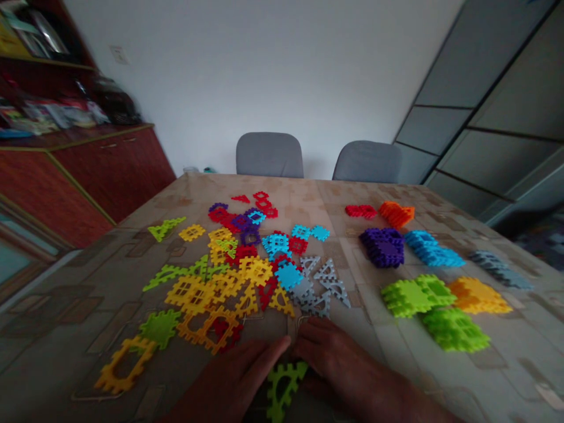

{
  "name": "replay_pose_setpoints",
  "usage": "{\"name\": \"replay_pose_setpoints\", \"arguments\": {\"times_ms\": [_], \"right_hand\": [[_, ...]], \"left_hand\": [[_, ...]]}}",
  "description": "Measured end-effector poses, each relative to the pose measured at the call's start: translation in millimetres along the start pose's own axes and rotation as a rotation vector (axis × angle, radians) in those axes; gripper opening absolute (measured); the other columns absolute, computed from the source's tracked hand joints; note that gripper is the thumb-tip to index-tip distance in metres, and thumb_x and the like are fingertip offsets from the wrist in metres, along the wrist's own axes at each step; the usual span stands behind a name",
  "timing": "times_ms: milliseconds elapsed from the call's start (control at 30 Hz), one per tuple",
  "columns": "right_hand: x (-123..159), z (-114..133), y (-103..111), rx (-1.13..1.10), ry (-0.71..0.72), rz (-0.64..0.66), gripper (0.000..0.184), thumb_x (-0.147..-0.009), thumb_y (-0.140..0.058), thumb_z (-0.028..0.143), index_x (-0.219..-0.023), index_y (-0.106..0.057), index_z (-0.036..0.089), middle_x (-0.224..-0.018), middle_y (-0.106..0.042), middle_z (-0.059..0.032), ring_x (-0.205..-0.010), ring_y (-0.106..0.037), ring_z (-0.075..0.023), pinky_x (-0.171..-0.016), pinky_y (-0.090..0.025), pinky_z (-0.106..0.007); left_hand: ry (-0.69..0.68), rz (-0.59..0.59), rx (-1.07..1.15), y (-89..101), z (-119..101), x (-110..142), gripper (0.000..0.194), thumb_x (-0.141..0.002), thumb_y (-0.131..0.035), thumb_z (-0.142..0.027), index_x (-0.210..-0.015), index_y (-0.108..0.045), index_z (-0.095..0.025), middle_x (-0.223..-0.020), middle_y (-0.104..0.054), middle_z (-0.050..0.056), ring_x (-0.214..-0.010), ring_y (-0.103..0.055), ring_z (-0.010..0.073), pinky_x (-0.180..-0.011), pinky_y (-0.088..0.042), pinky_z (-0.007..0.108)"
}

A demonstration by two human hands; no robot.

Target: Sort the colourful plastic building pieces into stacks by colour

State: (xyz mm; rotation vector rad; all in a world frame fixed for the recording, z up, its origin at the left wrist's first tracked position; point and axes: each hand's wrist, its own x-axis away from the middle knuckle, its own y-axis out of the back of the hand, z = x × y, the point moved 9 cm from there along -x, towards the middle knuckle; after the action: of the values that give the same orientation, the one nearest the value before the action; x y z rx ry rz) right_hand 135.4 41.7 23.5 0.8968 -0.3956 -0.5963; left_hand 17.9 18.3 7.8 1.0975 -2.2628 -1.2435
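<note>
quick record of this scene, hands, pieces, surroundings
left hand: beside green triangle
right hand: over the triangle's top, contact unclear
loose pieces: mixed colours, spread mid-table
stacks: purple stack, blue stack, green stack
table: patterned cover
behind: two gray chairs

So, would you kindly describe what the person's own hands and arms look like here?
The left hand and the right hand are bare, without gloves. The right forearm is bare too, with no sleeve in view. No ring or watch can be made out, though the picture is dim there.
</note>
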Motion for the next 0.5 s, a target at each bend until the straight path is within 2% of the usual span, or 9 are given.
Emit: {"name": "replay_pose_setpoints", "arguments": {"times_ms": [233,367,500], "right_hand": [[1.7,-4.2,-2.3,0.008,-0.012,-0.005,0.020,-0.092,-0.065,0.020,-0.112,-0.067,0.019,-0.112,-0.069,-0.0079,-0.109,-0.061,-0.0230,-0.097,-0.046,-0.035],[1.7,-6.5,-5.7,0.016,-0.034,0.032,0.027,-0.087,-0.068,0.020,-0.114,-0.066,0.018,-0.115,-0.068,-0.0085,-0.110,-0.060,-0.0241,-0.098,-0.045,-0.036],[4.7,-5.9,-3.0,0.012,-0.022,0.057,0.028,-0.087,-0.066,0.019,-0.116,-0.066,0.018,-0.117,-0.068,-0.0087,-0.113,-0.059,-0.0237,-0.101,-0.043,-0.036]], "left_hand": [[0.001,0.007,-0.012,-0.7,2.4,-0.7,0.106,-0.076,-0.084,-0.030,-0.160,-0.021,-0.042,-0.142,-0.064,0.002,-0.122,-0.065,0.0279,-0.103,-0.052,0.033],[-0.018,0.009,0.006,-1.7,6.0,-0.1,0.111,-0.071,-0.088,-0.030,-0.159,-0.021,-0.042,-0.142,-0.064,0.003,-0.122,-0.065,0.0277,-0.105,-0.051,0.033],[-0.026,-0.007,0.027,-2.4,4.8,-1.8,0.106,-0.074,-0.086,-0.031,-0.158,-0.021,-0.043,-0.146,-0.061,0.001,-0.124,-0.064,0.0272,-0.107,-0.050,0.031]]}}
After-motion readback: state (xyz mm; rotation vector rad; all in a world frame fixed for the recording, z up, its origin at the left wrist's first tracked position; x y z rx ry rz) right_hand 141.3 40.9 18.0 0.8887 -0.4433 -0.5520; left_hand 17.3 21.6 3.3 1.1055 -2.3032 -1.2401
